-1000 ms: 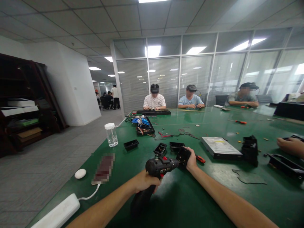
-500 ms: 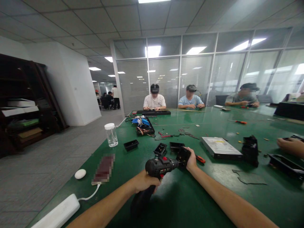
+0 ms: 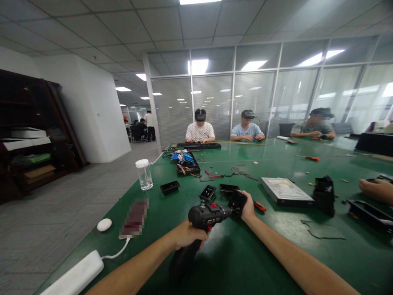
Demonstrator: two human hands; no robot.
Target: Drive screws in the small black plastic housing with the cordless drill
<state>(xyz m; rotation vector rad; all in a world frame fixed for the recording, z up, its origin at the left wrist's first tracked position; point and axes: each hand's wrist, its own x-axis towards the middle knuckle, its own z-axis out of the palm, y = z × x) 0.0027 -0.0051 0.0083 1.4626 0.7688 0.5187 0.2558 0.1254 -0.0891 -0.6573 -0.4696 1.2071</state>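
Note:
My left hand (image 3: 193, 234) is wrapped round the grip of a black cordless drill (image 3: 204, 216) with red details. The drill's nose points right, its tip against or very close to a small black plastic housing (image 3: 236, 203). That housing is tilted up in my right hand (image 3: 248, 207), whose fingers close on its right side. The exact contact between bit and housing is too small to make out. Beyond my hands lie similar black housings: one to the left (image 3: 170, 187), and two close behind the drill. An orange-handled tool (image 3: 259, 206) rests just right of my right hand.
On the green table (image 3: 233, 262) stand a clear jar (image 3: 144, 176), a silver disc drive (image 3: 285, 190) and a box of blue wires (image 3: 187, 162). A white power strip (image 3: 73, 274) lies front left. Co-workers sit opposite; another person's hand (image 3: 376, 188) is at right.

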